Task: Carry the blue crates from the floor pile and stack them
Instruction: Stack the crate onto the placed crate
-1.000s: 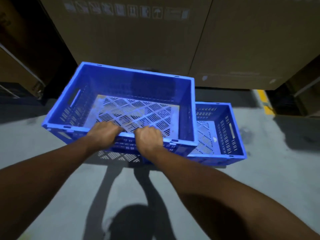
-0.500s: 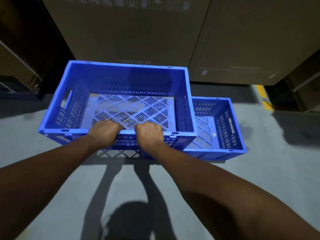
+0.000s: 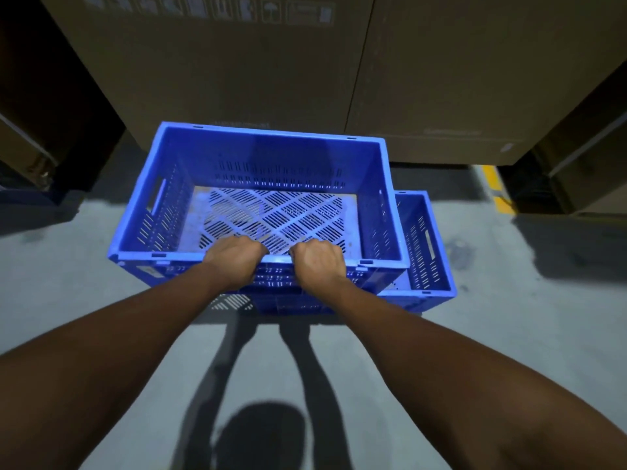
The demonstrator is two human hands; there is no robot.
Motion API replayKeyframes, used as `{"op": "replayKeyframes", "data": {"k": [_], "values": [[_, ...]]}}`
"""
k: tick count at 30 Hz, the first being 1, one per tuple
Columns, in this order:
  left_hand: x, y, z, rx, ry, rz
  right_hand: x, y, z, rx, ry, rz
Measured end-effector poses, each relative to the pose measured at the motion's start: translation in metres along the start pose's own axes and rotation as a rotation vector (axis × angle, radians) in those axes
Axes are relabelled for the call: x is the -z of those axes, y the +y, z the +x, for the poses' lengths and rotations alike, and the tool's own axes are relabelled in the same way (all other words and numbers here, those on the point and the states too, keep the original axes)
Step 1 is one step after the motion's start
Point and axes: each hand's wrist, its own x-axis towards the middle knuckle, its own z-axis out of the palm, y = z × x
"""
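Note:
A blue slotted crate (image 3: 271,154) hangs level in front of me, empty, its grid floor visible. My left hand (image 3: 234,259) and my right hand (image 3: 317,262) both clasp its near rim, side by side near the middle. Below it a second blue crate (image 3: 427,245) rests on the grey floor; the held crate covers most of it, leaving only its right end and a strip of its near wall in sight. The upper crate sits offset to the left of the lower one.
Large brown cardboard boxes (image 3: 305,69) form a wall directly behind the crates. Dark racking stands at the far left (image 3: 30,147) and more boxes at the right (image 3: 583,157). A yellow floor line (image 3: 497,191) runs at the back right. Grey concrete floor (image 3: 509,334) surrounds the crates.
The held crate has levelled out and shifted right, covering more of the lower crate. Both hands keep the same grip on its near rim.

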Motion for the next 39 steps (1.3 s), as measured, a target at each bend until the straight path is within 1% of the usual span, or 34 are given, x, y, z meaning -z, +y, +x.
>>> {"op": "replayKeyframes", "data": {"k": [14,18,26,32,39], "values": [[0.006,0.088,0.040,-0.031,0.008,-0.008,0.005,0.093,-0.027,-0.044,0.005,-0.036],[0.008,0.106,0.048,-0.040,0.006,-0.016,0.006,0.114,-0.031,-0.043,0.018,-0.053],[0.014,0.145,0.062,-0.055,0.021,-0.025,0.010,0.153,-0.043,-0.063,-0.011,-0.069],[0.016,0.165,0.068,-0.059,0.024,-0.012,0.011,0.173,-0.049,-0.078,-0.007,-0.061],[0.014,0.166,0.071,-0.050,0.025,-0.002,0.011,0.175,-0.049,-0.077,-0.025,-0.052]]}}
